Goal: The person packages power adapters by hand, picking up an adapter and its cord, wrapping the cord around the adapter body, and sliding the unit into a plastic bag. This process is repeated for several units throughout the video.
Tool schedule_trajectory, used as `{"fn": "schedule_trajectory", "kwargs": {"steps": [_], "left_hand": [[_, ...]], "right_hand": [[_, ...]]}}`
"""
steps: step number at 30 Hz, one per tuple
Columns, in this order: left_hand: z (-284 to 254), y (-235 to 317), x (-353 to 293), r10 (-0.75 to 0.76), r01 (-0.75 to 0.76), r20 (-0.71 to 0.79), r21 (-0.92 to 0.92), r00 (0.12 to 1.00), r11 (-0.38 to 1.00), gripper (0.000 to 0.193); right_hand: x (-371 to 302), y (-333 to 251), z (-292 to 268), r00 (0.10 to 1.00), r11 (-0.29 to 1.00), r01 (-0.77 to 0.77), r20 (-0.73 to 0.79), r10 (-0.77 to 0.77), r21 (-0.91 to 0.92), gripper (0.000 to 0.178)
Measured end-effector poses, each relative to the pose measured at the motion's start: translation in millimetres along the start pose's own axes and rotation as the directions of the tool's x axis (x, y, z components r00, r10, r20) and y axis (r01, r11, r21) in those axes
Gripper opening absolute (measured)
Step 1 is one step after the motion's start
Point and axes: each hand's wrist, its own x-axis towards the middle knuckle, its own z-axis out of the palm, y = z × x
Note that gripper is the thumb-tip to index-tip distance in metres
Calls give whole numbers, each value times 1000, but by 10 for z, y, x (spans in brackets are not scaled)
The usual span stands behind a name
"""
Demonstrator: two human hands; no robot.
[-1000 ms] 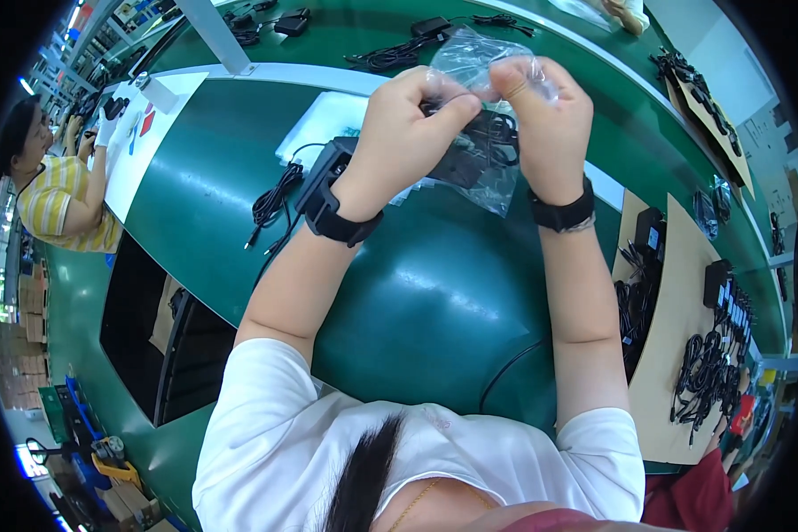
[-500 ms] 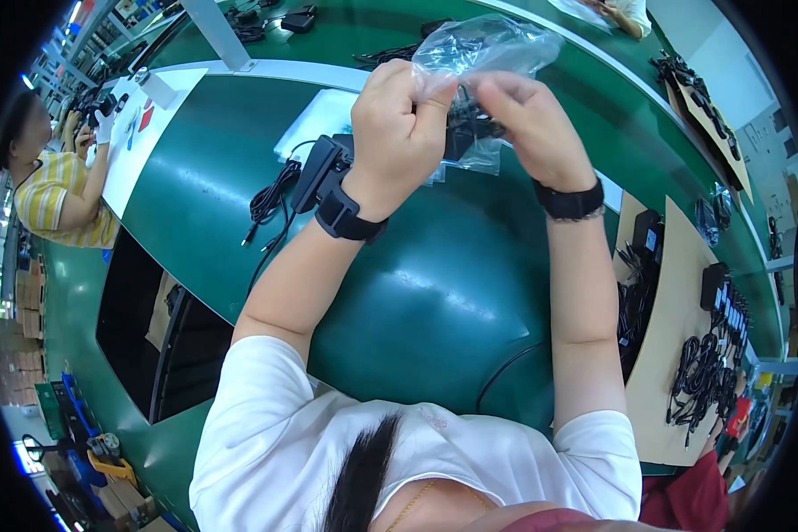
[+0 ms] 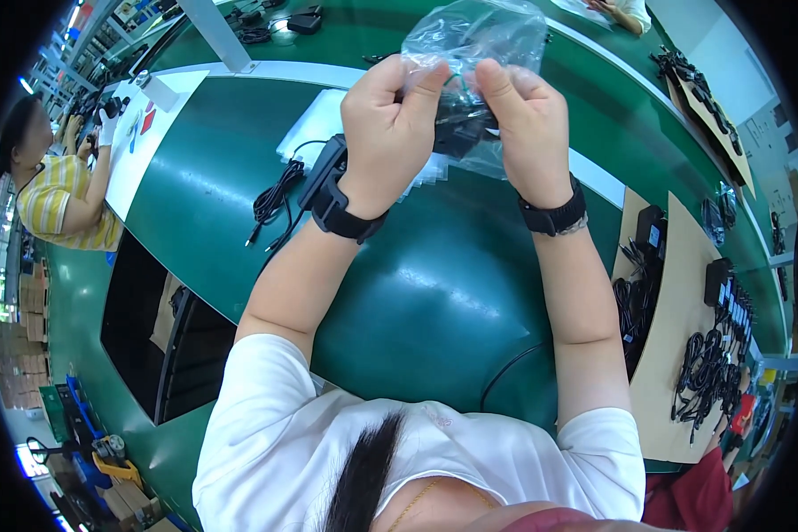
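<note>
The person's left hand [image 3: 386, 133] and right hand [image 3: 536, 133], fingers pinching the clear bag [image 3: 474, 35] above the green surface [image 3: 417, 293]; 1 black adapter [image 3: 457, 137] appears already inside, bag not set down.

A glossy green tabletop [image 3: 417, 297] spreads beneath the hands [image 3: 386, 133]; right of them stands a white wall [image 3: 693, 43], left, green floor [image 3: 75, 301].

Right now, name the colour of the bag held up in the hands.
The plastic bag is clear, with whitish glints; best seen in the head view.
</note>
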Motion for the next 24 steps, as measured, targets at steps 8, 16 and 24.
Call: {"fn": "schedule_trajectory", "kwargs": {"steps": [8, 16, 24], "left_hand": [[-1, -18, -7, 172, -170, -151, 23, 974, 985, 13], [-75, 13, 82, -264, 270, 81, -478, 961, 836, 13], [-146, -66, 191, -360, 427, 316, -177, 878, 887, 27]], "right_hand": [[-10, -92, 28, 887, 901, -431, 209, 412, 51, 37], [-66, 2, 57, 958, 940, -285, 43, 282, 189, 28], [-27, 16, -39, 996, 994, 80, -21, -82, -79, 26]]}}
